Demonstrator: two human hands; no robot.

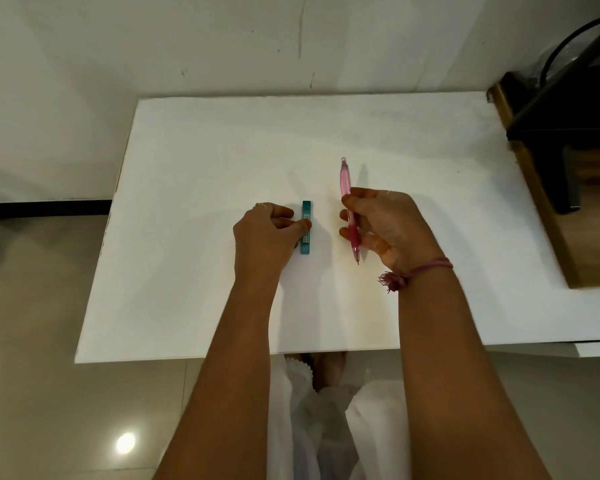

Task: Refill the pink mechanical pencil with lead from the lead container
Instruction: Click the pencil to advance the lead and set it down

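Note:
The pink mechanical pencil [345, 181] is held in my right hand [388, 226], a little above the white table [187, 202]. Its cap end points away from me and its tip points toward me. The teal lead container [306, 211], a flat narrow case with a white label, lies lengthwise on the table just left of the pencil. My left hand [267, 237] has its thumb and fingers closed around the container's middle and lower part. The two hands are a short gap apart.
A dark stand with a black cable [561, 133] sits on a wooden surface [589, 244] at the right edge of the table. A wall rises right behind the table. The tiled floor [49, 341] lies to the left and in front.

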